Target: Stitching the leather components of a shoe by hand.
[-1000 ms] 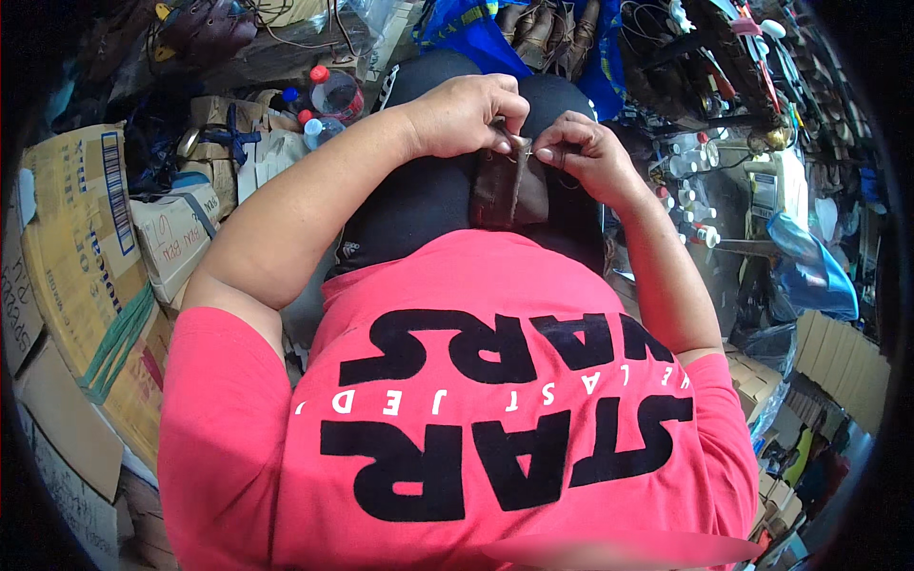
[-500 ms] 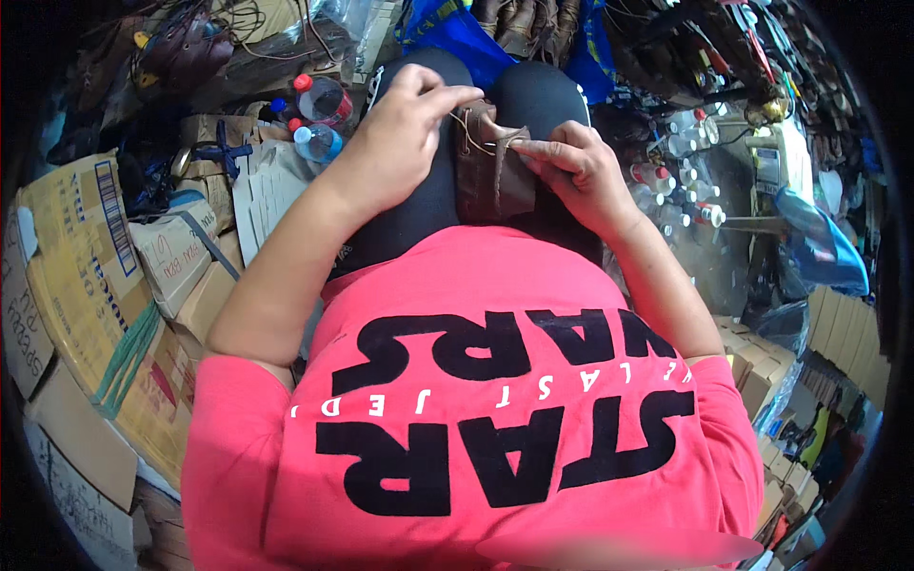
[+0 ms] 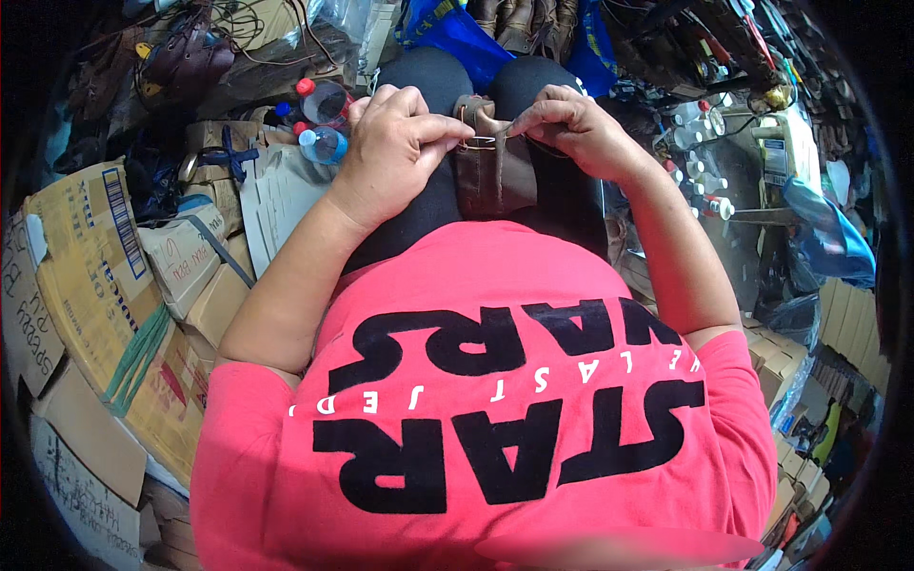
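A brown leather piece (image 3: 505,181), shaped like part of a shoe, rests between my thighs with its worked edge facing away from me. A thin pale thread (image 3: 481,143), or possibly a needle, stretches across that edge. My left hand (image 3: 398,147) pinches thumb and forefinger together at its left end. On the other side, my right hand (image 3: 576,131) is closed, its fingertips pinched close to the seam at the leather's upper right. Whatever is between those right fingertips is too small to make out.
Cardboard boxes (image 3: 95,257) are piled at the left. Plastic bottles (image 3: 324,143) stand beyond my left forearm, with several more (image 3: 705,171) right of my right arm. Past my knees is a blue bag (image 3: 466,43) beside brown shoes (image 3: 533,24).
My left fingertips have come down toward the seam, and my right hand has shifted away from my body. The thread's loose loop has given way to a short, straighter line.
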Tool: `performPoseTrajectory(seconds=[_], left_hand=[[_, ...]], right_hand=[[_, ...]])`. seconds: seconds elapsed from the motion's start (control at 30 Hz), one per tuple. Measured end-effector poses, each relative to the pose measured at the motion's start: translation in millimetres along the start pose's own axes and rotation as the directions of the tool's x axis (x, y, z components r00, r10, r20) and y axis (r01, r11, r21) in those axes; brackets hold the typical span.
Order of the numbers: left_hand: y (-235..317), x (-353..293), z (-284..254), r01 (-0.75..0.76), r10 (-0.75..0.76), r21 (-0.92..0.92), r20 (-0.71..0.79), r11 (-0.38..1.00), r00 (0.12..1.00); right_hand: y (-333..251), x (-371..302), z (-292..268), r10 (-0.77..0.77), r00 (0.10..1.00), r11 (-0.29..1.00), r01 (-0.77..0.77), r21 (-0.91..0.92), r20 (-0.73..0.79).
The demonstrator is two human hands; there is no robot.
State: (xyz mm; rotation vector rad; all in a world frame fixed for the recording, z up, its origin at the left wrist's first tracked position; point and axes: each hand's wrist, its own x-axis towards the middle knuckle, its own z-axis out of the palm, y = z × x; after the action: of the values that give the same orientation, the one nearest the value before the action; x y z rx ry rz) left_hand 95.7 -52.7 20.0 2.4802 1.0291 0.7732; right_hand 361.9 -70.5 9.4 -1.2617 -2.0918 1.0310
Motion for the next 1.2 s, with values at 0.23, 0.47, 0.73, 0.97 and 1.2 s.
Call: performPoseTrajectory(seconds=[0.23,0.47,0.73,0.97,1.2], left_hand=[[-0.2,0.4,-0.4,-0.029,0.027,0.047,0.024,0.998,0.999],[13.7,2.9,-2.7,-0.113,0.113,0.134,0.008,0.984,0.994],[-2.3,3.8,10.6,-0.133,0.136,-0.083,0.039,0.988,0.990],[-26.3,6.6,16.4,0.056,0.023,-0.379,0.200,0.924,0.980],[-27.3,15.3,19.2,0.024,0.039,-0.315,0.193,0.949,0.980]], right_hand=[[-1.9,2.8,-2.1,0.019,0.999,1.000,-0.019,0.007,0.037],[-1.5,0.2,-2.8,0.039,0.998,0.999,-0.039,0.021,0.040],[3.8,-2.5,0.1,0.080,0.995,0.988,-0.086,0.125,0.051],[12.7,-1.4,3.5,-0.002,0.999,0.991,-0.002,0.131,0.035],[12.6,2.1,3.6,0.037,0.998,0.985,-0.045,0.168,0.048]])
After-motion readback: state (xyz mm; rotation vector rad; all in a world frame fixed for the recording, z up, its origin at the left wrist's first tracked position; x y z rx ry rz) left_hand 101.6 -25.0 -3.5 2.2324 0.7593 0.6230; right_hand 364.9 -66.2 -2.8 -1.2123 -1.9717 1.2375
